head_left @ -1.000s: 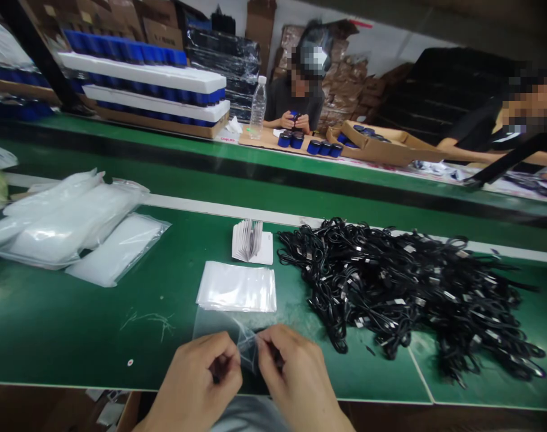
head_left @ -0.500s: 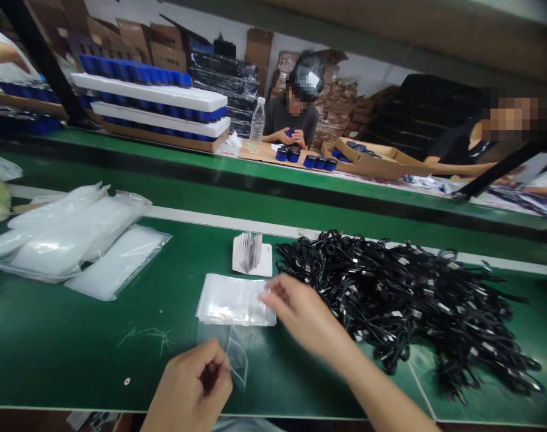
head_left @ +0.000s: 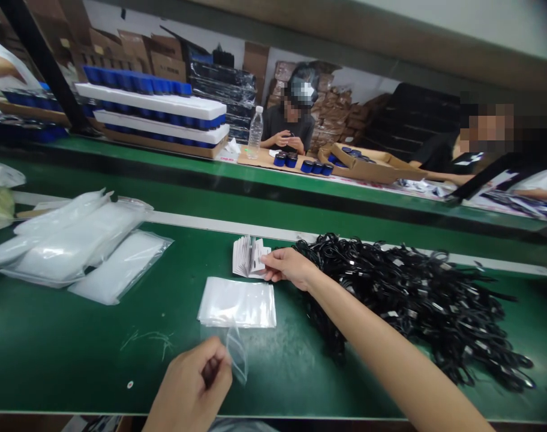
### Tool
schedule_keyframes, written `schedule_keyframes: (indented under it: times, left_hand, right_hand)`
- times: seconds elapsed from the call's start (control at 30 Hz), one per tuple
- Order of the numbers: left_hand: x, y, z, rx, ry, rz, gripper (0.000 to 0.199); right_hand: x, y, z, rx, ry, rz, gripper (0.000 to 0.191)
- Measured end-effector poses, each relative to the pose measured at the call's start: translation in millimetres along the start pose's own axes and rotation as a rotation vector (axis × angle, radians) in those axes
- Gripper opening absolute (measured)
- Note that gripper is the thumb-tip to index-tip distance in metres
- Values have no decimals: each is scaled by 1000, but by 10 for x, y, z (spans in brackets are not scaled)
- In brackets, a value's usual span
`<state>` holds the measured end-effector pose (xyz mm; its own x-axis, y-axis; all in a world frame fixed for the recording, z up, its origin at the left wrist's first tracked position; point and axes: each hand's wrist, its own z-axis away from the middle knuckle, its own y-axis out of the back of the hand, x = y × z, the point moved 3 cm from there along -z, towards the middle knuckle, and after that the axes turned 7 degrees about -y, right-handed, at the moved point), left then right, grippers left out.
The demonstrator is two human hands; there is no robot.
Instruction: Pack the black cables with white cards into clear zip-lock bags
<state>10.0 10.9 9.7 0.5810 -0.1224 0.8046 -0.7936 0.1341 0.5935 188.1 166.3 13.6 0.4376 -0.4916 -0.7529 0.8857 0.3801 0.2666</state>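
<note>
My left hand [head_left: 195, 381] is closed on the edge of a clear plastic bag [head_left: 237, 354] near the table's front edge. The bag's loose part sticks out to the right of my fingers. Farther back, my right hand [head_left: 289, 267] pinches the right end of a stack of folded white leaflets [head_left: 243, 257], with a printed leaflet between thumb and fingers. Between my hands lies a flat pile of clear plastic bags [head_left: 236, 303]. To the right, partly behind my right forearm, spreads a large heap of black cables [head_left: 403, 306].
Filled plastic packs [head_left: 75, 240] lie at the left of the green table [head_left: 89, 348]. Beyond a raised green ledge [head_left: 174, 174] stand trays of blue cylinders [head_left: 156, 102], a plastic bottle [head_left: 255, 135] and an open carton [head_left: 367, 168]. Several people sit or stand there.
My right hand has moved back from the pile of bags to the leaflets and taken hold of one. My left hand stays closed on its bag, nearly still.
</note>
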Motion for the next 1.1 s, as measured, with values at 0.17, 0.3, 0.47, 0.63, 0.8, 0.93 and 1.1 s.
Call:
schedule_keyframes:
  times: [0.17,0.3,0.47,0.63,0.8,0.93,1.1]
  left_hand:
    - [-24,109,-20,38,193,197,34]
    - [5,215,-83,176,281,343,30]
    - [75,212,-154,319,178,218,29]
    - [116,250,-166,516,74,-80,24]
    - [150,336,-187,651,76,-42,21]
    - [176,342,-186,581,43,-5,21]
    - [219,294,-112,530,45,-130,23]
  right_hand:
    - [35,22,475,135,99,-25,25]
    - [252,-224,1094,170,371,158,22]
    - [452,-654,1411,104,538,497,19]
    - [558,-891,1315,229,605,182,10]
    - [818,-1329,1129,77,544,-438,78]
    - [796,-1314,1145,52,509,-291,26]
    - [636,-941,1361,562,1037,170,20]
